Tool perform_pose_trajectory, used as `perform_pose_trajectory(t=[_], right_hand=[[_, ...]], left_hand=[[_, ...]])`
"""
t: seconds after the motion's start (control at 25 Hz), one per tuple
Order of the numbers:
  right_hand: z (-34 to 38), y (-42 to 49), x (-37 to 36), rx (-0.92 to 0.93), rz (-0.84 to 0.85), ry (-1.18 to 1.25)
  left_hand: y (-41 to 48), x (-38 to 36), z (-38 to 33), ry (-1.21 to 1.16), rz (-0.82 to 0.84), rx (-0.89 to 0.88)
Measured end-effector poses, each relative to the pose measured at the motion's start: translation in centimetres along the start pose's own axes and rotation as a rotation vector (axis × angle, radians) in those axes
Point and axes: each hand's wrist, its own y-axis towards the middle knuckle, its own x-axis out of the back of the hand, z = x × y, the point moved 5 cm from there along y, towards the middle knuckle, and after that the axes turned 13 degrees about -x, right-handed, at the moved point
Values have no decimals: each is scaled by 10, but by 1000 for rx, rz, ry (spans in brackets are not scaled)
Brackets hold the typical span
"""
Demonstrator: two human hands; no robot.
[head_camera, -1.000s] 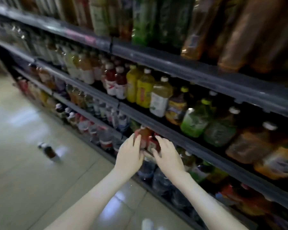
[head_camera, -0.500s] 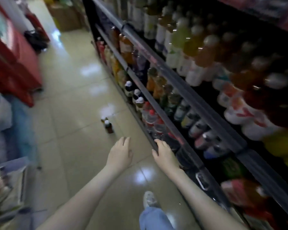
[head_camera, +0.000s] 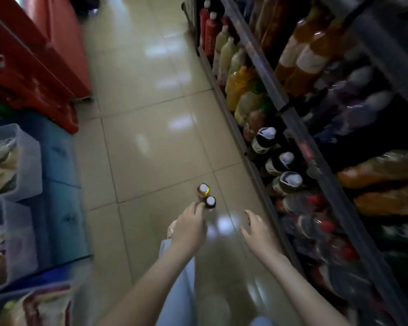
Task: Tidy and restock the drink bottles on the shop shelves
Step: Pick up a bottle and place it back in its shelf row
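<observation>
Where the left hand (head_camera: 190, 228) hovers, two bottles (head_camera: 204, 190) stand near crowded shelves (head_camera: 299, 137).

Motion blur smears the shelf bottles (head_camera: 323, 224) on the right; no label is readable. The left hand (head_camera: 191, 229) overlaps two floor bottles (head_camera: 203, 189), and whether it touches them is unclear.
</observation>
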Motion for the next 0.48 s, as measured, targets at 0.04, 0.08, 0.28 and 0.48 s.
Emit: perform_pose_trajectory(t=[0.04,0.08,0.28,0.48], right_hand=[[5,14,-6,-37,-12,10],[20,55,-28,-56,-10,-6],[45,258,-187,-28,95,-176],[14,330,-255,56,23,-337]], left_hand=[[8,-3,8,-24,14,-29],[26,-21,45,-32,2,-50],[84,-165,207,-32,110,128],[85,-231,249,-145,213,254]])
